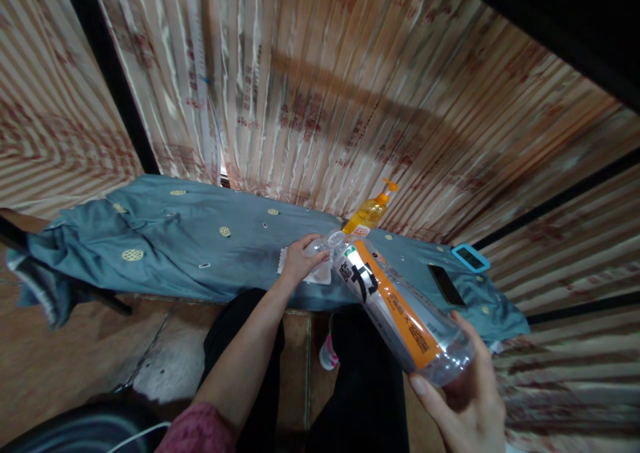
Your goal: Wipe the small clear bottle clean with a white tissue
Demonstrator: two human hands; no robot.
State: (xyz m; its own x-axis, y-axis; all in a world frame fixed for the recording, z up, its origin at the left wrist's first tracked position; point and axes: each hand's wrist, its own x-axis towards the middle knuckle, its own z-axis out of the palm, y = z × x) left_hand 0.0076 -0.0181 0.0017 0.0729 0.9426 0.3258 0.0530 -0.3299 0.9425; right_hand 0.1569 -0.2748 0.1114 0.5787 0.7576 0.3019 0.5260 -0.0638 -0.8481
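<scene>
A large clear plastic bottle [395, 306] with an orange and white label is tilted, its base toward me on the right. My right hand [465, 386] grips it around the base, thumb on the near side. My left hand [300, 258] is closed on a small clear plastic piece [320, 244] at the bottle's upper end. Whether that piece is part of the bottle or separate, I cannot tell. A white wipe or packet [320, 273] lies on the cloth under my left hand. Just behind the bottle stands a pump bottle [367, 216] of yellow liquid with an orange top.
A blue-green patterned cloth [175, 240] covers the narrow bench or table. Toward its right end lie a dark phone [447, 285] and a blue-framed device [471, 258]. Pleated curtains [325, 106] hang behind, crossed by dark poles. A black round object [90, 430] is at lower left.
</scene>
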